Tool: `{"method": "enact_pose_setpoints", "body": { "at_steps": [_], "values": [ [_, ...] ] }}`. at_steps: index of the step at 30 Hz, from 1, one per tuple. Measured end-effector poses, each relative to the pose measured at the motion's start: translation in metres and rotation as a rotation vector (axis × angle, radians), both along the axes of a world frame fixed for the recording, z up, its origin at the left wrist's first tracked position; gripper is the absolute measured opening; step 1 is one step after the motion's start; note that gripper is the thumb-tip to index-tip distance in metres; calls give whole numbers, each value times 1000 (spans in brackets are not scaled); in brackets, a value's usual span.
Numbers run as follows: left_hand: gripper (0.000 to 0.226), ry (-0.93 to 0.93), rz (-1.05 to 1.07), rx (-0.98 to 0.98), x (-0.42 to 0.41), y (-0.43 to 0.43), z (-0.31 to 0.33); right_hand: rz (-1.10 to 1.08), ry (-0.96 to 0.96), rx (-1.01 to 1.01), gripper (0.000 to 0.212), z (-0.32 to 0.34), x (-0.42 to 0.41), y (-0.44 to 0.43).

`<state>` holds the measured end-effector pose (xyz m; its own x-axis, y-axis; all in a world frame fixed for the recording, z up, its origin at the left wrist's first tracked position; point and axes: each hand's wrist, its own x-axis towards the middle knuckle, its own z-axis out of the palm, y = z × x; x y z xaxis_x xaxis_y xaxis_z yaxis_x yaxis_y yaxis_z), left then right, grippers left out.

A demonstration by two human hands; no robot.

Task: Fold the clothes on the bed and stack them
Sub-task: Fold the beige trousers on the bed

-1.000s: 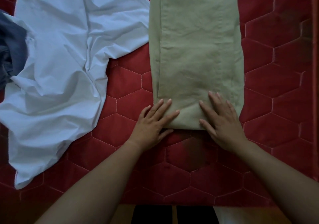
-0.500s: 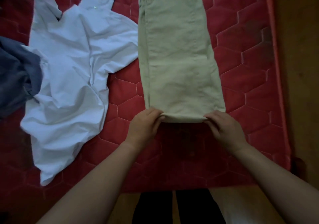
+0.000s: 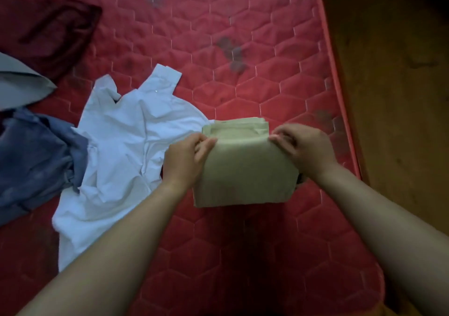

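Note:
Khaki trousers (image 3: 245, 169) lie doubled over into a short rectangle on the red quilted mattress (image 3: 255, 72). My left hand (image 3: 185, 160) pinches the left corner of the folded-over edge. My right hand (image 3: 305, 149) pinches its right corner. Both hold that edge just short of the waistband end, which shows as a narrow strip beyond the fingers. A crumpled white shirt (image 3: 121, 150) lies spread out to the left, touching the trousers.
A blue garment (image 3: 36, 160) is bunched at the far left, with a grey cloth (image 3: 19, 82) behind it. A dark red garment (image 3: 60, 33) lies at the back left. The mattress edge (image 3: 340, 96) runs along the right, brown floor (image 3: 393, 96) beyond it.
Both hands went from pressing flat on the trouser hem to pinching it, then carried it away from me over the trousers, halving their length. The camera view has tilted up.

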<state>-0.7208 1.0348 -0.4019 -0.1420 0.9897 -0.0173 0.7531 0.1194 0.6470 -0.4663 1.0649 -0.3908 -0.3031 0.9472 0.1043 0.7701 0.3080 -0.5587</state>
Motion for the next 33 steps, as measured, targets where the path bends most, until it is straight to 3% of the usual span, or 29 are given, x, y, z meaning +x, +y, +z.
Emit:
{"method": "enact_pose_setpoints", "body": {
  "at_steps": [3, 6, 8, 10, 15, 18, 20, 23, 33],
  "values": [
    [27, -129, 132, -159, -3, 43, -34, -160, -28, -176, 40, -38, -7, 31],
    [65, -201, 98, -364, -6, 47, -70, -201, -85, -300, 68, -77, -8, 16],
    [89, -105, -30, -380, -12, 38, -94, -223, -88, -297, 75, -97, -12, 3],
    [99, -94, -45, -362, -15, 29, -113, -276, -95, -338, 76, -116, -18, -5],
    [89, -34, 86, -320, -2, 4, -134, -363, -73, -419, 75, -148, -33, -7],
    [69, 289, 79, -158, 10, 2, -144, -371, -131, -314, 70, -164, -49, 4],
    [61, 406, -67, -57, 17, 11, -149, -332, -190, -251, 66, -169, -58, 7],
    [57, 399, -180, -121, 24, 31, -177, -307, -254, -280, 62, -192, -62, 13],
    [56, 405, -150, -109, 26, 37, -212, -353, -308, -235, 62, -217, -61, 19]
  ]
}}
